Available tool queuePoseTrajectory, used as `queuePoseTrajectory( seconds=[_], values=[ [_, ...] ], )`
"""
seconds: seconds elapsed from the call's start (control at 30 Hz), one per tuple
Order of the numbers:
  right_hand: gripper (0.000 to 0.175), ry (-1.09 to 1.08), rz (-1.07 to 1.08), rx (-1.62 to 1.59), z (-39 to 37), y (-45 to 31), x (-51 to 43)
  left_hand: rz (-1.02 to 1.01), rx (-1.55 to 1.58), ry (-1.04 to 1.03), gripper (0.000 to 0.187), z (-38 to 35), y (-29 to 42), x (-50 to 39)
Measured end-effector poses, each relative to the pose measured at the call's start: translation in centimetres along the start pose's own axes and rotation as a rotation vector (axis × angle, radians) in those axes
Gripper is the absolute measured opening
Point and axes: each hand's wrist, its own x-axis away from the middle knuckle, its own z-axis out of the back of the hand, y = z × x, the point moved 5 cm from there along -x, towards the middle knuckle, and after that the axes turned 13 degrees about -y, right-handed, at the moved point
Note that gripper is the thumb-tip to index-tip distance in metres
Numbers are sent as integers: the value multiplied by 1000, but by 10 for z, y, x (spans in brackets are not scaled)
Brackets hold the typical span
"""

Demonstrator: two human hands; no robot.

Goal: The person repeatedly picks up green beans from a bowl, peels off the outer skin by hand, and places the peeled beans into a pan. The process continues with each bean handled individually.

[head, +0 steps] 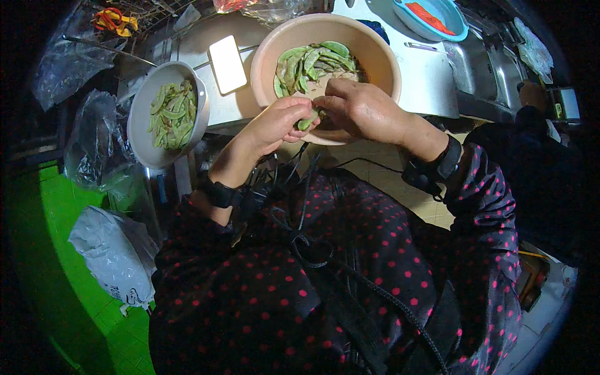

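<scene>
My left hand [283,123] is closed around a flat green bean pod [307,123], whose lower end sticks out from the fingers. The thumb and forefinger of my right hand [363,110] are pinched together at the pod's upper end, largely hidden by my fingers. Both hands are over the near rim of a large beige plastic basin [384,51]. More flat bean pods [309,63] are heaped along its far side, with a little dark water or dirt. To the left, a smaller pale bowl [140,122] contains a pile of bean pods [173,115].
A bright white-screened phone [228,64] lies between bowl and basin. A blue basin [461,28] with something orange-red stands on the white board [422,79], near a metal sink [492,65]. Plastic bags [115,253] are at left. Another person's hand [532,95] shows at right.
</scene>
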Motion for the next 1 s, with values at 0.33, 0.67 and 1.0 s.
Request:
queuePoseTrajectory(
  seconds=[0.33,0.67,1.0],
  values=[
    [11,143,-173,-376,-11,14,-9,-543,-1658,406,11,-26,30,12],
    [17,-181,-364,-658,-58,50,-23,-736,-1284,916,21,46,56,71],
    [21,-530,-750,328,-48,160,-67,-211,-1904,1267,40,150,63,174]
  ],
)
